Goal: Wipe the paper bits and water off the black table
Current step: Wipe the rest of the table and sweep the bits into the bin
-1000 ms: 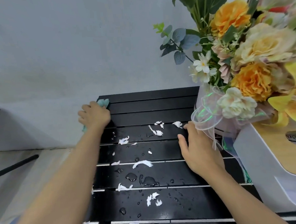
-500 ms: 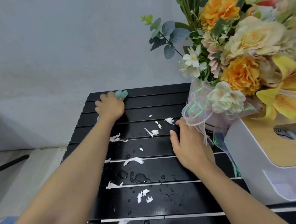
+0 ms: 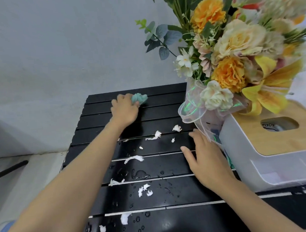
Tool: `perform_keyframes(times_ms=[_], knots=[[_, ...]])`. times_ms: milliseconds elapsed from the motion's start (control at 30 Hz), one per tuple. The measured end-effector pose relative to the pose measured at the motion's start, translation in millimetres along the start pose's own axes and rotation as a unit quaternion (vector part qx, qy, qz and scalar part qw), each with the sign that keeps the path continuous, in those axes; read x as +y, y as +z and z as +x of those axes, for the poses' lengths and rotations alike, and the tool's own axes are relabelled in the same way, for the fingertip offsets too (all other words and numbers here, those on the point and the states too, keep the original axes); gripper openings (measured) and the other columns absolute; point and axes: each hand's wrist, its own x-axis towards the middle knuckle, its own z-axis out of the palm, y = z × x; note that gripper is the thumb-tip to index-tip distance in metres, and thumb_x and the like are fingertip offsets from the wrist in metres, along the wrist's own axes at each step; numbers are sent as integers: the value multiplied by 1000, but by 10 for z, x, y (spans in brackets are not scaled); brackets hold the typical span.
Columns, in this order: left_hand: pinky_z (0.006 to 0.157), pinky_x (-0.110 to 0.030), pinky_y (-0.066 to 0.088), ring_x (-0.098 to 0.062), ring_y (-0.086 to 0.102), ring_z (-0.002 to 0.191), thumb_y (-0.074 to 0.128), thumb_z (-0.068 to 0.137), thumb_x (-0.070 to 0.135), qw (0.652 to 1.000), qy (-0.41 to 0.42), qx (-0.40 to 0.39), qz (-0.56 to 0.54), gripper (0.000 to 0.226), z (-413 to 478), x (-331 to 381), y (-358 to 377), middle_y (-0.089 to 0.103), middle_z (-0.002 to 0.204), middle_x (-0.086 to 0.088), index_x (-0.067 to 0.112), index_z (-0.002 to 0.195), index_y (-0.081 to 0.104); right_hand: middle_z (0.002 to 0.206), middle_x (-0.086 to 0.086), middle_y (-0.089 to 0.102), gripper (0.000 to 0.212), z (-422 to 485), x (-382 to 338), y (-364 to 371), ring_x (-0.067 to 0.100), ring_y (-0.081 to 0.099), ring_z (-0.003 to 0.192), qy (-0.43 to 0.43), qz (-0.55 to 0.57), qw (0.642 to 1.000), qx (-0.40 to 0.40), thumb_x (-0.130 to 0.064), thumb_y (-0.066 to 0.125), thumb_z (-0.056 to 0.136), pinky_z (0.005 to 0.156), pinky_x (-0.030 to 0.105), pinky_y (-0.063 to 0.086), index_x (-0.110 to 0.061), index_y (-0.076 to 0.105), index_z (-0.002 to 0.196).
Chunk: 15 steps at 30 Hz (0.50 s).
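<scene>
Shifted rightward along the far slats (image 3: 165, 99), the left grip (image 3: 125, 111), curled round a green cloth (image 3: 139, 98), presses it to the tabletop (image 3: 166, 115) while the right grip (image 3: 207, 164) lies flat and empty, apparently bracing; paper bits (image 3: 133, 158) and water (image 3: 139, 175) lie nearer, unwiped.

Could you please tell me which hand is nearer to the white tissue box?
Right. The right hand rests just left of the tissue box; the left hand grips a teal cloth near the table's far edge.
</scene>
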Motion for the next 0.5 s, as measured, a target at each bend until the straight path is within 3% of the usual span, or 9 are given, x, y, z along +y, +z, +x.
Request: perform_keyframes(times_ms=[100, 167, 233, 267, 300, 333, 400, 500], knots=[[96, -46, 35, -39, 39, 118, 44, 97, 32, 995, 12, 28, 99, 39, -194, 141, 146, 42, 136, -13, 14, 132, 47, 149, 0, 43, 47, -15, 27, 54, 24, 46, 129, 6, -9, 1000, 17, -41, 38, 100, 100, 40, 42, -18, 41, 141], [90, -45, 38, -36, 42, 109, 46, 97, 32, 984, 138, 32, 107, 36, -510, 192, 255, 46, 130, -9, 16, 129, 50, 141, 4, 50, 42, -10, 39, 83, 26, 50, 124, 7, -3, 999, 38, -32, 36, 101, 97, 41, 44, -16, 42, 139], [92, -42, 37, -29, 42, 103, 48, 95, 31, 957, 283, -61, 34, 31, -859, 192, 221, 49, 123, -4, 20, 123, 54, 133, 8, 55, 39, -11, 57, 99, 28, 52, 118, 16, 1, 999, 51, -22, 36, 100, 95, 42, 46, -14, 43, 137], [91, -40, 37, -25, 43, 101, 49, 93, 30, 940, 310, -138, -21, 26, -916, 170, 126, 52, 117, -5, 20, 116, 58, 130, 9, 56, 39, -13, 58, 103, 28, 53, 116, 19, -1, 998, 52, -18, 37, 99, 93, 42, 47, -15, 43, 137], [89, -39, 37, -23, 46, 96, 50, 91, 31, 925, 306, -211, -76, 22, -892, 166, 21, 56, 108, -9, 16, 104, 61, 128, 9, 57, 41, -16, 56, 104, 28, 53, 115, 20, -2, 999, 51, -14, 39, 97, 92, 42, 47, -15, 43, 137], [83, -39, 40, -23, 51, 88, 51, 87, 32, 919, 293, -235, -119, 25, -814, 185, -67, 60, 96, -12, 11, 93, 63, 128, 10, 57, 44, -22, 52, 103, 28, 52, 115, 21, -2, 999, 48, -11, 40, 95, 91, 42, 47, -15, 42, 138], [78, -41, 41, -27, 55, 82, 49, 82, 33, 946, 240, -167, -142, 23, -517, 201, -66, 60, 80, -5, 14, 83, 62, 130, 10, 55, 49, -19, 41, 91, 28, 51, 117, 26, -8, 999, 44, -6, 41, 92, 93, 42, 47, -16, 40, 140], [96, -40, 32, -34, 43, 115, 48, 94, 33, 992, 112, -48, -34, 31, -253, 277, 194, 52, 119, -6, 21, 121, 57, 134, 9, 53, 53, -25, 40, 83, 28, 49, 120, 30, -9, 998, 45, -4, 41, 90, 95, 40, 45, -17, 37, 142]])
